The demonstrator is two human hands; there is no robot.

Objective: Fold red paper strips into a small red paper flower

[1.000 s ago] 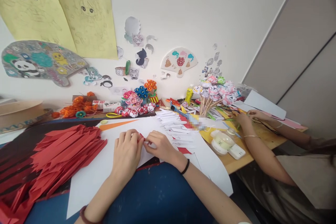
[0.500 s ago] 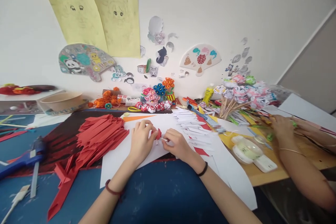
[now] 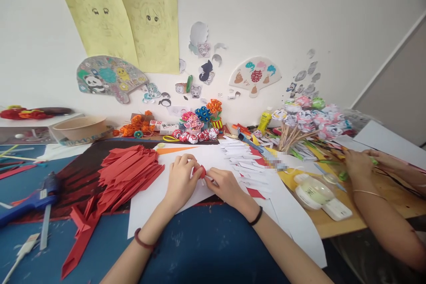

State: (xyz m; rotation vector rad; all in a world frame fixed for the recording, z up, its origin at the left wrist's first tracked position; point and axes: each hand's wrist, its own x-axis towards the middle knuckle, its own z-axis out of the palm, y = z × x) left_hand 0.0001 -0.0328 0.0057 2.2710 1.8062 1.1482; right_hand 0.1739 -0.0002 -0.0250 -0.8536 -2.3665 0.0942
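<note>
A small red folded paper piece [image 3: 202,171], with a thin white bit below it, is held up between my two hands. My left hand [image 3: 181,179] pinches it from the left with thumb and fingers. From the right, the fingertips of my right hand [image 3: 226,186] close on its edge; the exact grip there is partly hidden. Both hands are over a white paper sheet [image 3: 146,213]. Left of them lies a heap of red folded paper strips [image 3: 128,173]. White folded paper strips [image 3: 246,164] lie to the right.
A blue glue gun [image 3: 36,204] rests at far left near a white cable plug [image 3: 28,244]. Paper flowers [image 3: 309,120] on sticks stand at back right. A round plastic container [image 3: 313,193] sits on the wooden table, beside a co-worker's hands [image 3: 359,166] holding green material.
My right fingers have moved in closer against the red paper piece, which now looks turned and more compact. The co-worker's hands have shifted slightly.
</note>
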